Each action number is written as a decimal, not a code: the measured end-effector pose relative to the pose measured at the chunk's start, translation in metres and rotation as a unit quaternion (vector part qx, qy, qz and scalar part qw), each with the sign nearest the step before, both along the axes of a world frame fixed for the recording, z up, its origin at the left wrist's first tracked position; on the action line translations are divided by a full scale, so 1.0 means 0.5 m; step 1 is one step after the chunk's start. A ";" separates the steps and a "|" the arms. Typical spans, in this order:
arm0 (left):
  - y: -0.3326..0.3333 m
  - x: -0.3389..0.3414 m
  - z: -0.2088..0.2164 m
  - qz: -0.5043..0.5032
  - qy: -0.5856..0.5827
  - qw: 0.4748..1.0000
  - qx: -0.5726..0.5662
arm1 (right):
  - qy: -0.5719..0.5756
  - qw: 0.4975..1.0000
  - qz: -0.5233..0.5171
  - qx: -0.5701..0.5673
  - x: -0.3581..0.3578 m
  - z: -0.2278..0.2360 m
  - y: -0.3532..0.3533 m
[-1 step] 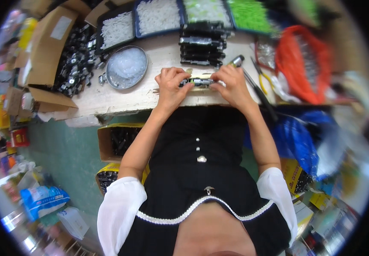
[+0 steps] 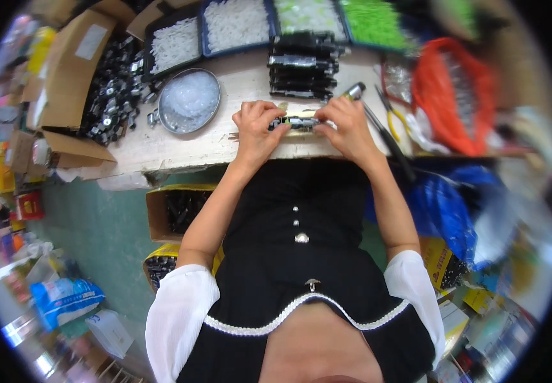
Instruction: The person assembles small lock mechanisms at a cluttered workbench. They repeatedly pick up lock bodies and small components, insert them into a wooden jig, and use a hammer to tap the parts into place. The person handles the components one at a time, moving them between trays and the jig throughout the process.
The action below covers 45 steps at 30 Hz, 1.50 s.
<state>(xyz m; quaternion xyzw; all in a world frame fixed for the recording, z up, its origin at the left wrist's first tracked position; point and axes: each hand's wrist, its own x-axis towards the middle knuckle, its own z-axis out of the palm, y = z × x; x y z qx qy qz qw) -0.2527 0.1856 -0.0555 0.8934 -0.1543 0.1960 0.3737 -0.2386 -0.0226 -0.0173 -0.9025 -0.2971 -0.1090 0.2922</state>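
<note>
Near the front edge of the white worktable, my left hand (image 2: 255,127) and my right hand (image 2: 349,127) pinch opposite ends of a slim black-and-silver part with a bit of green (image 2: 299,122). It lies sideways between my fingertips, close to the tabletop; its exact kind is too small to make out. Just beyond it, a stack of long black parts (image 2: 301,67) rests on the table. To the right of my right hand lies a dark rod-like tool (image 2: 388,134). A green-and-silver cylinder (image 2: 354,90) sits by my right fingers.
A round metal dish (image 2: 190,124) with translucent contents stands left, beside a heap of black-and-silver pieces (image 2: 113,92) and a cardboard box (image 2: 75,76). Trays of white and green pieces (image 2: 372,25) line the back. Yellow-handled pliers (image 2: 396,121) and a red bag (image 2: 426,83) are at right.
</note>
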 end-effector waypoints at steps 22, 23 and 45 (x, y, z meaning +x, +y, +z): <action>-0.007 0.000 0.000 0.000 0.012 1.000 -0.015 | 0.021 1.000 0.015 -0.007 0.020 -0.028 0.010; -0.007 0.000 0.000 0.000 0.012 1.000 -0.016 | 0.027 0.999 0.016 -0.002 0.021 -0.030 0.009; -0.008 0.000 -0.003 -0.001 -0.004 1.000 -0.012 | 0.067 0.997 0.016 0.031 0.022 -0.031 0.007</action>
